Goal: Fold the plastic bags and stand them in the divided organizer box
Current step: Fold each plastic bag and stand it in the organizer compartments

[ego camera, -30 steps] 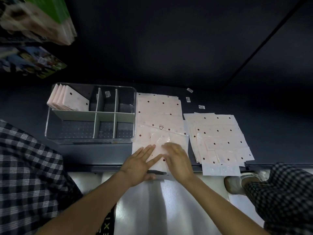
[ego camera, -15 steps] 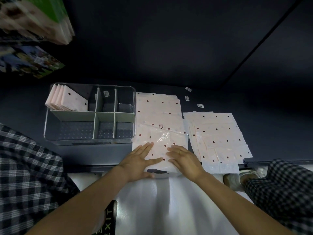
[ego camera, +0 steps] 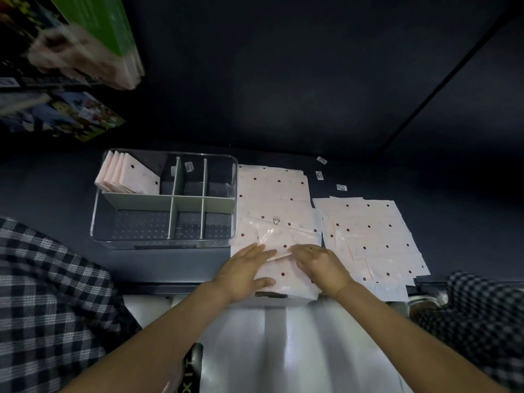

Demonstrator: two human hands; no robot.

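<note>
A pale pink plastic bag with dark red dots [ego camera: 286, 262] lies partly folded at the near edge of the dark table, on top of a stack of the same bags [ego camera: 273, 191]. My left hand [ego camera: 245, 269] lies flat on its left side, fingers straight. My right hand [ego camera: 321, 265], a ring on one finger, presses flat on its right side. The clear divided organizer box [ego camera: 164, 239] stands to the left, with several folded bags [ego camera: 127, 174] upright in its far left compartment.
A second spread of dotted bags [ego camera: 371, 236] lies right of the stack. Three small labels [ego camera: 320, 175] sit behind it. Checked trouser legs [ego camera: 48, 293] flank the table. Coloured packages [ego camera: 71, 52] hang at the top left. White floor lies below the table edge.
Both hands slid back toward me along the bag, with the right hand moving from the bag's middle to its right side. The bag looks flatter.
</note>
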